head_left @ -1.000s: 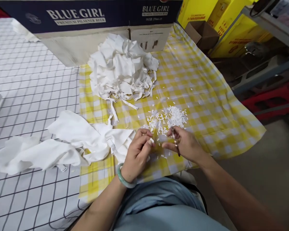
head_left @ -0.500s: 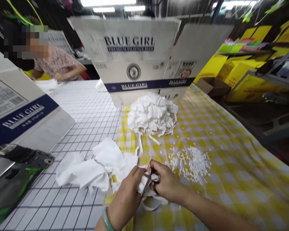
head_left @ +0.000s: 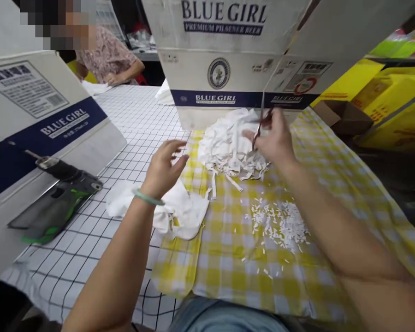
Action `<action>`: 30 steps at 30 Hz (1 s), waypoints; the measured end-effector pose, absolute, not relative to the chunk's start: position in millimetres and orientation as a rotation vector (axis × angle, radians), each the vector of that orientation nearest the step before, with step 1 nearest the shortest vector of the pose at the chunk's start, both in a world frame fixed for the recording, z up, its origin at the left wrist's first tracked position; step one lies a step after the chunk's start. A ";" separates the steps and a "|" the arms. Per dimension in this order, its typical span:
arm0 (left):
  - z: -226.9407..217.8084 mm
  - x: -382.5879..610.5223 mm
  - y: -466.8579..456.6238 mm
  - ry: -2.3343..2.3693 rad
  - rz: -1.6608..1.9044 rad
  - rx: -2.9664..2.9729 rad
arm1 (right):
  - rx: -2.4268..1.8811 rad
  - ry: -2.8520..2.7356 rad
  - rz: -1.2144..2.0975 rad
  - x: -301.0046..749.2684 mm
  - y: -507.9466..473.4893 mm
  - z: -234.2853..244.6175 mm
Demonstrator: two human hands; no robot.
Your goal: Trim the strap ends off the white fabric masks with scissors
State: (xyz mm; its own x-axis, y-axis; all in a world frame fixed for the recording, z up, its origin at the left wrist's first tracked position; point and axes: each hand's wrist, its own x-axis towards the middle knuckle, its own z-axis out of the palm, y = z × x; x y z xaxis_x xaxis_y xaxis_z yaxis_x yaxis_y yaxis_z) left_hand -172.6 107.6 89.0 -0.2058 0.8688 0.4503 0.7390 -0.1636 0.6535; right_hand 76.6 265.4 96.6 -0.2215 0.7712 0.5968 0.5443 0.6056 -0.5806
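Observation:
My right hand [head_left: 278, 140] grips a pair of scissors [head_left: 259, 131], its blades apart, above the right side of a heap of white fabric pieces [head_left: 221, 138] with strips trailing from it. To the left of that heap, my left hand [head_left: 164, 166] hangs empty with its fingers apart and slightly curled. Below it lie loose white cloth pieces [head_left: 192, 214], partly hidden by my wrist and its pale green bangle. Small white clippings [head_left: 287, 226] are scattered on the yellow checked cloth [head_left: 235, 272].
A tall printed carton [head_left: 207, 69] stands behind the heap, and another carton [head_left: 100, 124] is at the left. A grey and green tool [head_left: 65, 193] leans there. Across the table sits a person in a patterned top [head_left: 105, 53]. Yellow boxes [head_left: 397, 99] are at the right.
Both hands were together with the scissors at a white cloth piece. They have parted: the left is now open over the loose cloth, the right with the scissors over the heap.

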 end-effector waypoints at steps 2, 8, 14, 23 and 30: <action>64.9 -190.3 55.7 2.152 1.180 1.842 | -0.969 -2.186 0.744 64.2 211.0 61.2; 16.4 -181.1 -36.8 2.043 0.921 1.982 | -0.639 -2.531 1.032 24.0 114.7 -15.4; -1.6 -153.8 -48.2 1.848 0.834 1.926 | -0.880 -2.448 1.054 54.1 107.0 -6.1; 47.8 -130.4 -22.5 1.261 1.149 1.022 | -0.805 -1.861 1.722 38.1 64.9 17.3; 50.4 -125.8 -32.6 1.003 0.995 0.662 | -0.795 -1.614 1.846 53.9 83.4 33.5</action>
State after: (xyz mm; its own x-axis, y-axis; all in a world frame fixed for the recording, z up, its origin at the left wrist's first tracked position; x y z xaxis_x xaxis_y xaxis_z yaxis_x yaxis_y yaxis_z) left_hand -125.8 -32.6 50.4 0.1886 0.9077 -0.3749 -0.3684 0.4193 0.8297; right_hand 53.9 83.4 33.5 -0.6695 0.7392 -0.0729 -0.0265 -0.1219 -0.9922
